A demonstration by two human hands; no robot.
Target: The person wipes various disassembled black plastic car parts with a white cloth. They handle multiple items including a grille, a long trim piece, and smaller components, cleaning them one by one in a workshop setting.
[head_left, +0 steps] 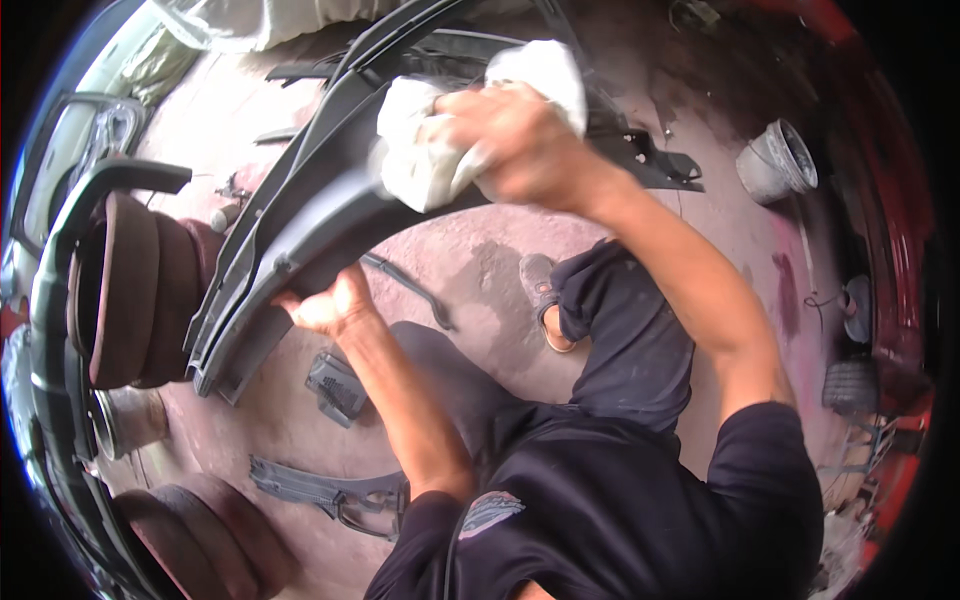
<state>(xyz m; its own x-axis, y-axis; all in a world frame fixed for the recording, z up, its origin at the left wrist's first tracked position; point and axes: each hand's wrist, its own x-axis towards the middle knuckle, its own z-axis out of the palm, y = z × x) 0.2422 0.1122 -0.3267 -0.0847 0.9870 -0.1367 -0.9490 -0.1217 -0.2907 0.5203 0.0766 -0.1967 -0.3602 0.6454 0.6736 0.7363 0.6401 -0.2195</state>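
A long, curved black plastic car trim panel (320,215) lies at a slant before me, raised off the floor at its near end. My left hand (335,305) is closed around its lower edge, thumb and fingers partly hidden by the panel. My right hand (525,145), smeared by motion, is closed on a crumpled white cloth (425,170) over the panel's upper part. Another lobe of the cloth sticks out beyond my knuckles. The cloth seems to touch the panel's surface, which has a pale sheen beside it.
Underfoot lie a thin black arm-like part (410,290), a small dark ribbed part (337,388) and a black trim piece (330,492). Brown rounded stacks (125,290) support a long black bar (50,290) at left. A bucket (775,162) and red bodywork (900,250) are at right.
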